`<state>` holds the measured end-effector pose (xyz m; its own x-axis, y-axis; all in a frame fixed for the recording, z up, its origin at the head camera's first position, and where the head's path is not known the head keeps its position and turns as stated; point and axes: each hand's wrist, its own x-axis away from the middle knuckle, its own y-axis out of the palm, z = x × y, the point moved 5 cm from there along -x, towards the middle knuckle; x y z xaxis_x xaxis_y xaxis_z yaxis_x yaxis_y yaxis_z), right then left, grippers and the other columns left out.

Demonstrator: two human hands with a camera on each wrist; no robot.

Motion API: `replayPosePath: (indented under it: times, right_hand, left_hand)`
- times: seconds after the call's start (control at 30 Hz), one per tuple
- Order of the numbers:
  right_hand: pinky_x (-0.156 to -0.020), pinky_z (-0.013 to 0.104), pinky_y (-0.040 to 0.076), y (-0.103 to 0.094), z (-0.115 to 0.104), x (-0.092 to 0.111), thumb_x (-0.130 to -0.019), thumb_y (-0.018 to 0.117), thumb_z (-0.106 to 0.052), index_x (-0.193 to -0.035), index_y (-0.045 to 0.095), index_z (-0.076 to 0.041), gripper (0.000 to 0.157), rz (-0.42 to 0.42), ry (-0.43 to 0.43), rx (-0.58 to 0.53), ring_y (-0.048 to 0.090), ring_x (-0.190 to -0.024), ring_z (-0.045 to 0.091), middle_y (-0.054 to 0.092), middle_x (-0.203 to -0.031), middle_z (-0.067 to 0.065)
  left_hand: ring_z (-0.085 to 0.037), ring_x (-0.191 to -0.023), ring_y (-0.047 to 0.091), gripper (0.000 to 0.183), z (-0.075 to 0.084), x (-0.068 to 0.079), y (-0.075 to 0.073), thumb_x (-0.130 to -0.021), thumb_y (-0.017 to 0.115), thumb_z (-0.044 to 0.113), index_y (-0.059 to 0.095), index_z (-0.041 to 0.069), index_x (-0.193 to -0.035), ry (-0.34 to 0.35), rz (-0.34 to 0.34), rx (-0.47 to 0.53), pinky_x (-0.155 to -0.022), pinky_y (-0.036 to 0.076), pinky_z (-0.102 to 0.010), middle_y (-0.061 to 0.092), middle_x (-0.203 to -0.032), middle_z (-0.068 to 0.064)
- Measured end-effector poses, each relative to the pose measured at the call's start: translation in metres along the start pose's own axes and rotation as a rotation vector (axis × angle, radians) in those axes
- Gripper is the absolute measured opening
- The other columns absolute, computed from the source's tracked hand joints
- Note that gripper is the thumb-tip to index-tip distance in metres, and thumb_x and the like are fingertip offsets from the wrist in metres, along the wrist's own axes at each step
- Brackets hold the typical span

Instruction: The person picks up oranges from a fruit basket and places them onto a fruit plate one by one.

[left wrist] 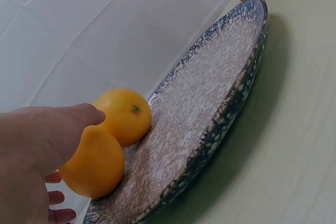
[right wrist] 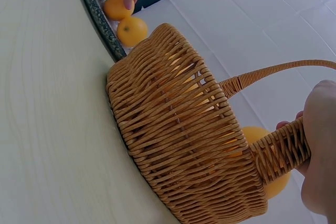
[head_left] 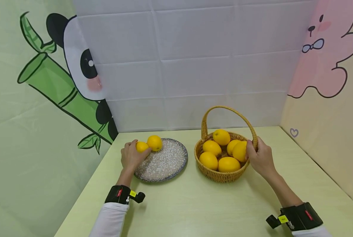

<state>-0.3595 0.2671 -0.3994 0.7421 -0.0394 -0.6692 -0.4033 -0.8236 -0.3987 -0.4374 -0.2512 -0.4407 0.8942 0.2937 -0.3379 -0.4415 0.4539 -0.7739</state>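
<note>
In the head view, my left hand (head_left: 132, 155) is at the left rim of a speckled grey plate (head_left: 167, 164) with a dark blue edge. Its thumb and fingers are around a yellow lemon (left wrist: 97, 163) on the plate. Touching that lemon is a rounder, more orange fruit, an orange (head_left: 154, 143) with a green stem end. My right hand (head_left: 260, 157) grips one side of the arched handle (head_left: 224, 108) of a wicker basket (head_left: 222, 177). Several lemons (head_left: 229, 164) lie inside the basket, one of them right beside the right thumb.
Basket and plate stand side by side on a pale wooden table (head_left: 194, 210), toward its back edge. Behind them hangs a creased white cloth (head_left: 194, 75). Printed side panels show a panda with bamboo (head_left: 58, 85) and a pink bear (head_left: 321, 65). Both wrists wear black camera straps (head_left: 117, 195).
</note>
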Motion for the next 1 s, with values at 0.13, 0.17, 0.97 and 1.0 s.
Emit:
replayPosePath:
  times: [0.13, 0.17, 0.97, 1.0]
  right_hand:
    - [-0.032, 0.024, 0.035, 0.000, 0.000, 0.000, -0.109, 0.048, -0.020, -0.083, 0.052, -0.008, 0.029, 0.003, -0.001, 0.006, 0.046, -0.041, 0.016, 0.061, -0.057, 0.012]
    - [-0.032, 0.024, 0.035, 0.000, 0.000, 0.000, -0.109, 0.048, -0.020, -0.083, 0.052, -0.008, 0.029, 0.003, -0.001, 0.007, 0.045, -0.041, 0.016, 0.061, -0.057, 0.012]
    - [-0.031, 0.024, 0.035, 0.001, 0.001, 0.000, -0.109, 0.047, -0.021, -0.083, 0.052, -0.008, 0.029, -0.006, 0.006, 0.000, 0.045, -0.040, 0.016, 0.061, -0.058, 0.013]
    - [-0.032, 0.024, 0.035, 0.000, 0.001, 0.000, -0.109, 0.047, -0.021, -0.083, 0.052, -0.008, 0.030, -0.005, 0.008, 0.000, 0.045, -0.040, 0.016, 0.061, -0.058, 0.013]
  left_hand:
    - [-0.046, -0.122, 0.042, 0.086, 0.005, 0.000, -0.004, -0.086, 0.072, 0.056, 0.050, 0.008, -0.153, 0.017, 0.020, -0.013, -0.095, 0.042, -0.062, 0.046, -0.147, -0.024]
    - [-0.047, -0.123, 0.042, 0.085, 0.006, 0.000, -0.004, -0.087, 0.072, 0.056, 0.050, 0.008, -0.153, 0.023, 0.023, -0.019, -0.096, 0.040, -0.062, 0.046, -0.148, -0.024]
    - [-0.041, -0.143, 0.028, 0.089, 0.101, 0.022, -0.014, -0.087, 0.065, 0.068, 0.043, 0.019, -0.158, 0.399, -0.081, 0.003, -0.106, 0.029, -0.067, 0.035, -0.160, -0.015]
    - [-0.040, -0.143, 0.027, 0.089, 0.106, 0.024, -0.014, -0.087, 0.065, 0.068, 0.042, 0.020, -0.159, 0.419, -0.088, 0.003, -0.107, 0.029, -0.067, 0.035, -0.160, -0.014]
